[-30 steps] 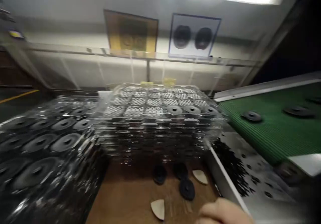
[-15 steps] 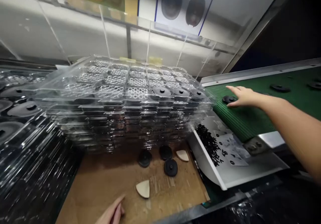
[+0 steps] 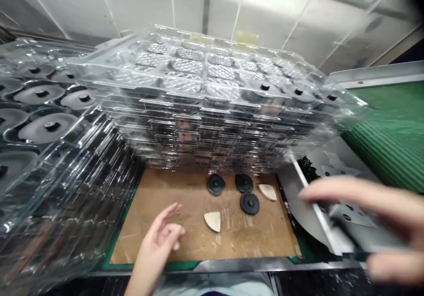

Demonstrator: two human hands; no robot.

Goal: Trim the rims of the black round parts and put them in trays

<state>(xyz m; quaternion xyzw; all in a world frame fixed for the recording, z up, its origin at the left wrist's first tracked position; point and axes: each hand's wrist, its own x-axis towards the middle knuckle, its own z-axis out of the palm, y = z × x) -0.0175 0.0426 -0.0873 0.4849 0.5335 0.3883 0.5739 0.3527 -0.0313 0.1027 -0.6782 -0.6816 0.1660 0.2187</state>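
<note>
- The right hand (image 3: 371, 225), which reached onto the green belt (image 3: 391, 132) half a second ago, is back near the body, blurred; whether it holds a disc I cannot tell.
- The left hand (image 3: 162, 238) hovers released over the brown board (image 3: 172, 190), three black discs (image 3: 244, 183) just beyond its fingertips.
- The clear tray stack (image 3: 212, 97) stands behind both hands.

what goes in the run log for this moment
left hand open over board | right hand blurred, grip unclear | three black discs loose | tray stack behind
</note>
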